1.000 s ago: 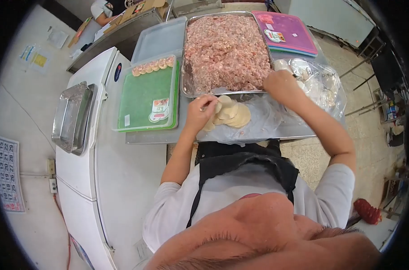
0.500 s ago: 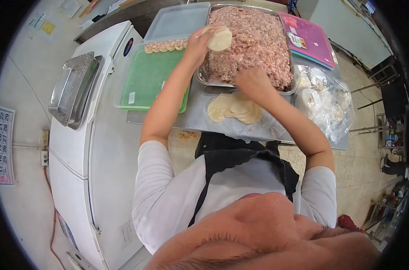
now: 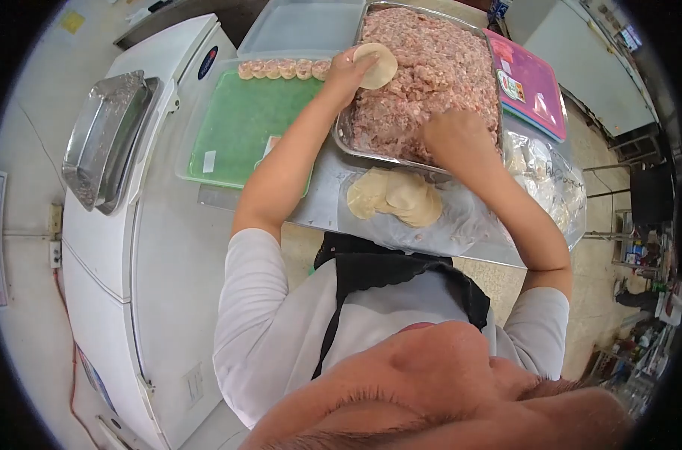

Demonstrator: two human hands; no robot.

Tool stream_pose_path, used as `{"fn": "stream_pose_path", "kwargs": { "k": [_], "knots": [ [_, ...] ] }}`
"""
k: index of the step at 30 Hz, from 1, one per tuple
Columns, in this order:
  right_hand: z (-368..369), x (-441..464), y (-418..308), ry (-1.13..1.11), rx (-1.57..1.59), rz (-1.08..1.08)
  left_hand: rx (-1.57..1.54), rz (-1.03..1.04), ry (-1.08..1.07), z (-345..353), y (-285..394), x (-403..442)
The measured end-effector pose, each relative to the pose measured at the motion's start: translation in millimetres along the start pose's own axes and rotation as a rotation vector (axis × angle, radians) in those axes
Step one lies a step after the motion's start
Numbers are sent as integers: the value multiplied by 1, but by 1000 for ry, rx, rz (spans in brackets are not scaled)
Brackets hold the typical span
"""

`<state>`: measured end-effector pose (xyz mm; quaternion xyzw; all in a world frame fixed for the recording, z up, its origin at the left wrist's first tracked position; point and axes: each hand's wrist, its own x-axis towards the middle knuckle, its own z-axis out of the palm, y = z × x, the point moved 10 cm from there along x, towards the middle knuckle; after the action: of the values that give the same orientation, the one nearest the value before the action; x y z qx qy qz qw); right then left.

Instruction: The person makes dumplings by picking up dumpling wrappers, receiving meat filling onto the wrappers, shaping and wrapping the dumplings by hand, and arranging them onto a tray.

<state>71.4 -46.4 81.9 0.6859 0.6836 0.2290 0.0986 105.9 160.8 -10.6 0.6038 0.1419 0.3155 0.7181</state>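
Note:
My left hand [image 3: 346,77] holds a round dumpling wrapper [image 3: 378,67] over the left side of a deep metal tray [image 3: 389,160] heaped with ground meat filling [image 3: 431,67]. My right hand [image 3: 459,139] is closed at the near right part of the meat; its fingertips are hidden, and I cannot make out what is in them. Nearest me, a fanned stack of pale round wrappers [image 3: 397,196] lies on clear plastic. Left of the tray, a row of filled dumplings [image 3: 284,69] lines the far edge of a green-bottomed plastic container [image 3: 251,112].
A translucent lid or container [image 3: 303,30] lies at the back left. Pink and blue lids [image 3: 532,86] and a plastic bag of white rounds [image 3: 547,176] lie right of the meat. A white freezer [image 3: 168,262] with metal pans [image 3: 108,135] on top stands at left.
My right hand has shifted right and slightly down along the meat. My left hand still holds the wrapper, with its thumb now lying over the wrapper's face. The whole view has shifted a little.

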Motion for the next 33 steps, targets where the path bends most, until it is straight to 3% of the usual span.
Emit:
{"fn": "stream_pose_path", "kwargs": {
  "k": [4, 9, 12, 15, 19, 22, 25, 28, 33],
  "knots": [
    [48, 0, -25, -51, -40, -24, -15, 2, 13, 2, -2, -1],
    [20, -8, -34, -127, 4, -123, -77, -7, 84, 0, 0, -2],
    [21, 17, 0, -46, 68, -75, 76, 61, 94, -2, 6, -2],
    [51, 40, -14, 56, -8, -61, 46, 85, 83, -5, -3, 1],
    [38, -3, -63, -49, 56, -105, 71, 92, 107, -10, -6, -1],
    [28, -14, -22, -188, 98, -115, 20, 80, 107, -10, -5, 4],
    [29, -20, 23, -244, 7, 84, -26, 78, 127, -12, -2, 1],
    [52, -35, -9, -233, 169, 63, -77, 70, 133, -12, -2, 3],
    [43, -36, 9, -92, 311, 171, -77, 56, 150, -16, -6, 6]
  ]
}}
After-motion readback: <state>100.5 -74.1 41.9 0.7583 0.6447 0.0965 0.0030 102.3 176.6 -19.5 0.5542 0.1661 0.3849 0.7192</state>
